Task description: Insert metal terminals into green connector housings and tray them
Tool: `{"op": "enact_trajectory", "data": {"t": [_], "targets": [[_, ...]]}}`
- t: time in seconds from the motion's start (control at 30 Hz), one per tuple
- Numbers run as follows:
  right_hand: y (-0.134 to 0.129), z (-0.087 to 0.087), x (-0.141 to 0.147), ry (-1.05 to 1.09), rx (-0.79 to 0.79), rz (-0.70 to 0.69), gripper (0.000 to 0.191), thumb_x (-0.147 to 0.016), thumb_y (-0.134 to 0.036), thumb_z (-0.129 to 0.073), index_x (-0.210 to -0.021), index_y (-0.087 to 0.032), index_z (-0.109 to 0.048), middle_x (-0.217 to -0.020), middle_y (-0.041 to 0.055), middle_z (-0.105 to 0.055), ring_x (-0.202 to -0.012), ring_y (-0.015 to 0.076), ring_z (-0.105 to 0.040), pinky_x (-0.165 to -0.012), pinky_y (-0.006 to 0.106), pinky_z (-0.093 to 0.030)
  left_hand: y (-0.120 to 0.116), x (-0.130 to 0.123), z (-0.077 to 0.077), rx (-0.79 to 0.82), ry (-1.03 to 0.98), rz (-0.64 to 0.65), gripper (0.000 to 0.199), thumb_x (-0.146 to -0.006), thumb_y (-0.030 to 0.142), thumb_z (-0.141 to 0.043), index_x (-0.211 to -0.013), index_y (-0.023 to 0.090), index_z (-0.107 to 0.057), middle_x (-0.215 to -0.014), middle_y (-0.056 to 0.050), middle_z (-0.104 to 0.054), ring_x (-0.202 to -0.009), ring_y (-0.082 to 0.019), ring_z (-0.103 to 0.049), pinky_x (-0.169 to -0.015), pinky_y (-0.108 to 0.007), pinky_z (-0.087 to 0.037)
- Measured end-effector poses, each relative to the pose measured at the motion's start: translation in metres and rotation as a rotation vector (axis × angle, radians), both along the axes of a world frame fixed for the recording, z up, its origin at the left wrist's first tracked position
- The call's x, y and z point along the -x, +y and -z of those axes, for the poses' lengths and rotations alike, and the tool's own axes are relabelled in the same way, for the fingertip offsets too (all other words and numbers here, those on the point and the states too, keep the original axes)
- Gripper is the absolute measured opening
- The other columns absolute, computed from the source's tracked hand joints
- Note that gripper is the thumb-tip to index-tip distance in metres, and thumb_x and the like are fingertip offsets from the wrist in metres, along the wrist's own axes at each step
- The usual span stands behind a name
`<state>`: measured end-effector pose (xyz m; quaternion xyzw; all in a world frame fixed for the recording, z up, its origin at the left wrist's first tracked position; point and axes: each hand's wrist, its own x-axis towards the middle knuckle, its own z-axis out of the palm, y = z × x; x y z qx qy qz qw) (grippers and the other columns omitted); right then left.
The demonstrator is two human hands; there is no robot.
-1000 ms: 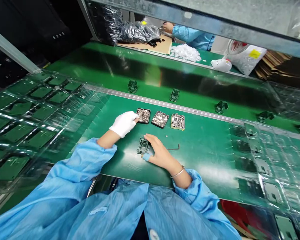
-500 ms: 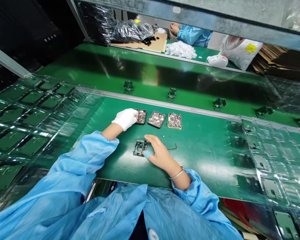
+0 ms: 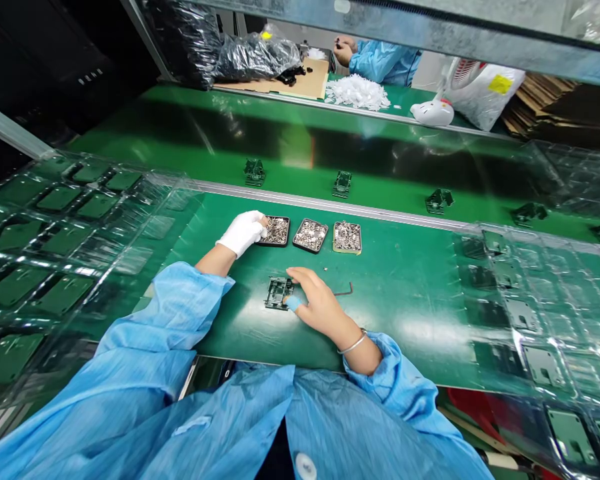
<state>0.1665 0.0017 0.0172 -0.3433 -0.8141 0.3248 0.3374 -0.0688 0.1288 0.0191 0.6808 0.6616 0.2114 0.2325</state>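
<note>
My left hand (image 3: 243,231), in a white glove, is at the left edge of the left tray of small metal parts (image 3: 278,231); its fingers are pressed together over the parts, and what they hold is too small to see. On the green table, my right hand (image 3: 320,301) rests against the right side of a green circuit board assembly (image 3: 279,293), thumb and fingers spread around its edge. A blue wrap covers the thumb. Beside the left tray stand a middle tray (image 3: 311,235) and a right tray (image 3: 347,237), both full of small metal parts.
An L-shaped key (image 3: 345,290) lies right of my right hand. Several board assemblies (image 3: 342,184) sit on the green strip beyond the metal rail (image 3: 395,217). Clear plastic trays (image 3: 555,313) flank the table. A co-worker's hands (image 3: 345,50) show at the back.
My left hand has shifted slightly left over the left tray, uncovering more of it. My right hand stays by the board. The whole view has moved a little.
</note>
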Motion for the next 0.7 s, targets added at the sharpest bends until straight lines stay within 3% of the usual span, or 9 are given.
{"op": "enact_trajectory", "data": {"t": [0.1, 0.2, 0.33, 0.43, 0.57, 0.7], "targets": [[0.0, 0.001, 0.0, -0.006, 0.005, 0.001, 0.05, -0.087, -0.019, -0.055, -0.136, -0.02, -0.045, -0.134, 0.0146, -0.054, -0.123, 0.0242, -0.055, -0.104, 0.045, -0.047, 0.001, -0.002, -0.004, -0.027, 0.111, 0.042, 0.032, -0.084, 0.035, -0.04, -0.085, 0.016, -0.065, -0.077, -0.008, -0.068, -0.07, -0.019, -0.062, -0.065, -0.029, -0.05], [0.0, 0.003, 0.0, -0.007, -0.002, -0.002, 0.051, -0.086, -0.016, -0.055, -0.136, -0.019, -0.045, -0.133, 0.0146, -0.054, -0.123, 0.024, -0.055, -0.104, 0.044, -0.048, 0.003, -0.006, -0.007, -0.017, 0.251, 0.13, 0.022, -0.077, 0.032, -0.051, -0.079, 0.019, -0.069, -0.088, -0.008, -0.069, -0.092, -0.023, -0.063, -0.081, -0.03, -0.048], [0.001, 0.003, 0.0, -0.006, -0.015, -0.005, 0.05, -0.086, -0.015, -0.054, -0.135, -0.017, -0.046, -0.132, 0.0153, -0.054, -0.122, 0.024, -0.055, -0.103, 0.043, -0.048, 0.005, -0.015, -0.008, 0.044, 0.408, 0.201, 0.019, -0.072, 0.024, -0.053, -0.076, 0.019, -0.071, -0.088, -0.009, -0.068, -0.089, -0.024, -0.063, -0.08, -0.031, -0.047], [0.0, 0.001, -0.001, -0.017, 0.002, 0.001, 0.05, -0.086, -0.015, -0.053, -0.135, -0.017, -0.045, -0.133, 0.0149, -0.054, -0.122, 0.0233, -0.055, -0.103, 0.042, -0.048, 0.006, -0.018, -0.009, 0.062, 0.481, 0.204, 0.024, -0.077, 0.025, -0.049, -0.075, 0.016, -0.071, -0.086, -0.012, -0.068, -0.085, -0.026, -0.064, -0.077, -0.033, -0.047], [-0.001, 0.001, -0.001, -0.035, 0.021, -0.012, 0.053, -0.086, -0.013, -0.052, -0.138, -0.019, -0.044, -0.134, 0.0135, -0.053, -0.121, 0.0227, -0.055, -0.104, 0.042, -0.048, 0.005, -0.018, -0.01, 0.051, 0.501, 0.195, 0.028, -0.082, 0.029, -0.047, -0.085, 0.018, -0.072, -0.093, -0.01, -0.069, -0.089, -0.023, -0.064, -0.079, -0.03, -0.047], [-0.002, 0.001, 0.0, -0.031, 0.015, -0.021, 0.054, -0.085, -0.012, -0.051, -0.138, -0.019, -0.043, -0.135, 0.0145, -0.052, -0.121, 0.0238, -0.055, -0.103, 0.043, -0.048, 0.004, -0.021, -0.008, 0.044, 0.472, 0.193, 0.022, -0.079, 0.029, -0.051, -0.079, 0.02, -0.071, -0.089, -0.008, -0.068, -0.087, -0.023, -0.063, -0.076, -0.028, -0.046]]}}
